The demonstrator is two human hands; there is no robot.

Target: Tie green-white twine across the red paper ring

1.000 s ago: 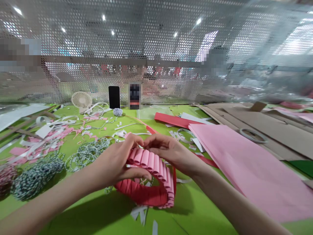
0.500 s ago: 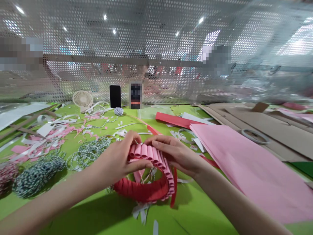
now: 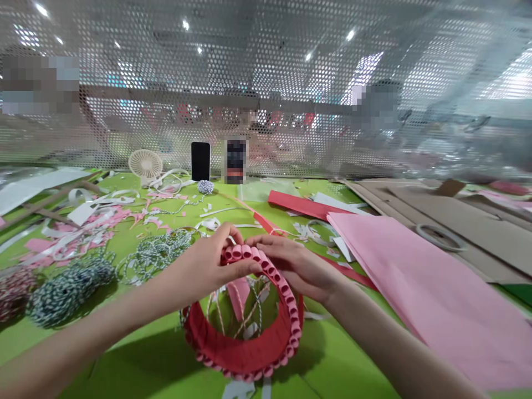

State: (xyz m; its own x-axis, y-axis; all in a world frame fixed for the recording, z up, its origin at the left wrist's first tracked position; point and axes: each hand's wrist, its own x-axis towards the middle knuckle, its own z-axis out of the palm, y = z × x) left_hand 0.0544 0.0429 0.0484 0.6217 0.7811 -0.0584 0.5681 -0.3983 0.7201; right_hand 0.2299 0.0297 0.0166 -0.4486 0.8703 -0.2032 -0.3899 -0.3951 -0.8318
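**Paper ring (image 3: 249,352) lies toward six o'clock from left hand (image 3: 211,257) and right hand (image 3: 301,269)**

In the head view, read the ring as a dial, with twelve at its far top edge. The left hand is at eleven, pinching the rim: thumb inside the opening, fingers curled over the outer side. The right hand is at one, its fingers bent over the outside and its tips close to the left's; its thumb is hidden, so I cannot tell whether it pinches or only rests there. Both hands touch the ring, so neither is clearly nearer, though only the left visibly reaches inside.

Being round, the ring shows no long axis; its opening faces the wearer, tilted above the green counter (image 3: 349,360). Small pink tubes (image 3: 294,318) line the rim. Pink sheets (image 3: 424,288) lie toward three, a green-and-white cord hank (image 3: 70,291) toward nine.
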